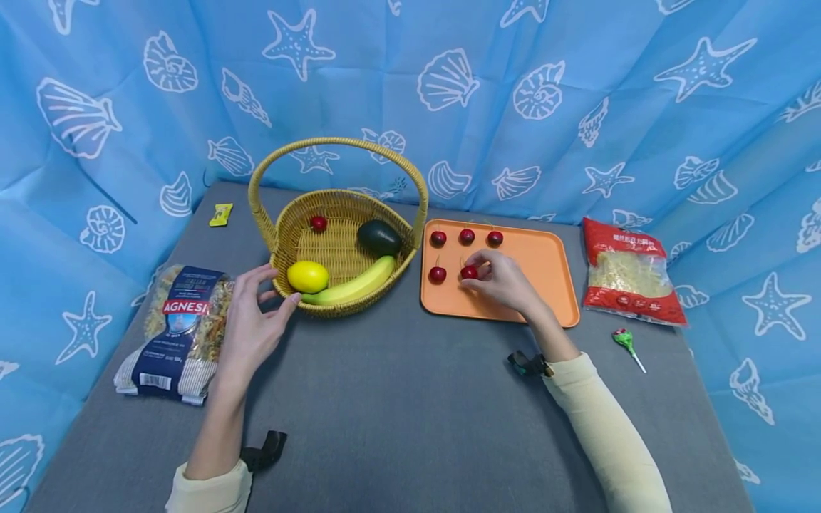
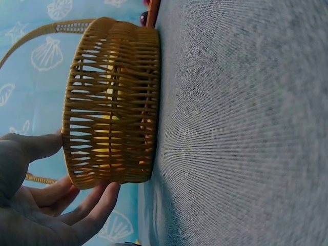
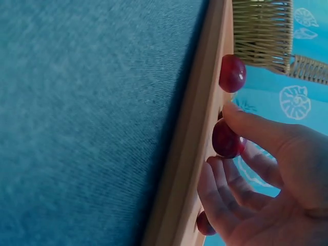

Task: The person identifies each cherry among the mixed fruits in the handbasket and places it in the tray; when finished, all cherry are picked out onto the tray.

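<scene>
My left hand grips the near left side of a wicker basket, thumb at the rim and fingers round the outer wall. Inside the basket lie a yellow lemon, a banana, a dark green avocado and one cherry. Over the orange tray, my right hand pinches a dark red cherry between thumb and fingers. Another cherry sits just left of it, and three more, including a middle cherry, stand in a row behind.
A blue-labelled pasta bag lies left of my left forearm. At the back left is a small yellow wrapped candy. Right of the tray are a red pasta packet and a green lollipop. A blue curtain hangs behind the grey table.
</scene>
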Demonstrator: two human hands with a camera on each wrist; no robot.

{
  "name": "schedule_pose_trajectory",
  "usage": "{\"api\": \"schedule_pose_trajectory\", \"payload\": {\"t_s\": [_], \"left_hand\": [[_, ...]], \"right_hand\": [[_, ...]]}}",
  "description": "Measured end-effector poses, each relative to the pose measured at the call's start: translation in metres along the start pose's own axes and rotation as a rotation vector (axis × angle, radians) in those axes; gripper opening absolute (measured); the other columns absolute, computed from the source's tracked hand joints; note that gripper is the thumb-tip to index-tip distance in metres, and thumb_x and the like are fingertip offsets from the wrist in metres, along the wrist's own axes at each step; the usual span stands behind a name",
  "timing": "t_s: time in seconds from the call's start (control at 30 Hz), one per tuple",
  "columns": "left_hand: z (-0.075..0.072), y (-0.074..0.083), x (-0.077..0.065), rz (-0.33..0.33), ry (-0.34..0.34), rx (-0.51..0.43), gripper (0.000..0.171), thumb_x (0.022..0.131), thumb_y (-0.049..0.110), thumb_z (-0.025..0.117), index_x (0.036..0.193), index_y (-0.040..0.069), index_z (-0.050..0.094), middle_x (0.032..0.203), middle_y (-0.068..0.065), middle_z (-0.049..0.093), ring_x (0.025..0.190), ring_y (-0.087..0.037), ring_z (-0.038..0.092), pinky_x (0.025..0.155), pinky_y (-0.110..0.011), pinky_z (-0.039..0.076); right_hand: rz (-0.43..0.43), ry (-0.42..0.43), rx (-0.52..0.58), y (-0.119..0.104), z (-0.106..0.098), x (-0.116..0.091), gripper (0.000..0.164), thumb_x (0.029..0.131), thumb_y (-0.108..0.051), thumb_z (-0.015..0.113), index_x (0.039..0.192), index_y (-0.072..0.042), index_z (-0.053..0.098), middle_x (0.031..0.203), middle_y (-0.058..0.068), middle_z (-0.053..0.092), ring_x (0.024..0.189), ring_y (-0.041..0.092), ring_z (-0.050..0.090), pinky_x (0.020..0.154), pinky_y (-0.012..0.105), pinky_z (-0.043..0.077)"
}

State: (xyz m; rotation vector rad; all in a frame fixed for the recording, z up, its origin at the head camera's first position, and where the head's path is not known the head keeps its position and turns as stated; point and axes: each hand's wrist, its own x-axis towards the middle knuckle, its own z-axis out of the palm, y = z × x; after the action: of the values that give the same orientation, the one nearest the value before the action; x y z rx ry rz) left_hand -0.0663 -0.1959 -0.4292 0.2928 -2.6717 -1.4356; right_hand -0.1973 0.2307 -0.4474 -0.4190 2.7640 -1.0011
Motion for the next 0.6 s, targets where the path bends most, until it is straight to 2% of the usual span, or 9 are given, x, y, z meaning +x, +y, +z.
{"api": "schedule_pose_trajectory", "payload": {"t_s": [0.3,0.43,0.6], "left_hand": [[0.001,0.001,0.0,0.004,0.004,0.009,0.064,0.106,0.025,0.073,0.16,0.004,0.047,0.172,-0.019,0.035,0.136,-0.046,0.06,0.104,-0.06,0.064],[0.001,0.0,0.0,0.006,0.009,0.01,0.064,0.106,0.025,0.073,0.16,0.004,0.047,0.171,-0.019,0.035,0.135,-0.046,0.061,0.104,-0.06,0.065],[0.002,-0.001,0.0,0.013,0.015,0.01,0.064,0.105,0.024,0.073,0.159,0.003,0.047,0.171,-0.019,0.036,0.134,-0.047,0.061,0.103,-0.06,0.065]], "right_hand": [[0.012,-0.009,-0.024,0.002,0.003,0.006,0.045,0.094,-0.022,0.088,0.127,-0.001,0.066,0.114,0.02,0.073,0.099,0.032,0.066,0.087,0.038,0.058],[0.004,-0.02,-0.006,0.002,-0.001,0.005,0.053,0.092,-0.022,0.089,0.133,0.0,0.063,0.119,0.022,0.073,0.103,0.036,0.068,0.093,0.046,0.062],[-0.005,-0.016,0.033,-0.002,-0.012,0.001,0.056,0.096,-0.022,0.086,0.139,0.002,0.06,0.132,0.027,0.069,0.115,0.043,0.072,0.101,0.059,0.065]]}}
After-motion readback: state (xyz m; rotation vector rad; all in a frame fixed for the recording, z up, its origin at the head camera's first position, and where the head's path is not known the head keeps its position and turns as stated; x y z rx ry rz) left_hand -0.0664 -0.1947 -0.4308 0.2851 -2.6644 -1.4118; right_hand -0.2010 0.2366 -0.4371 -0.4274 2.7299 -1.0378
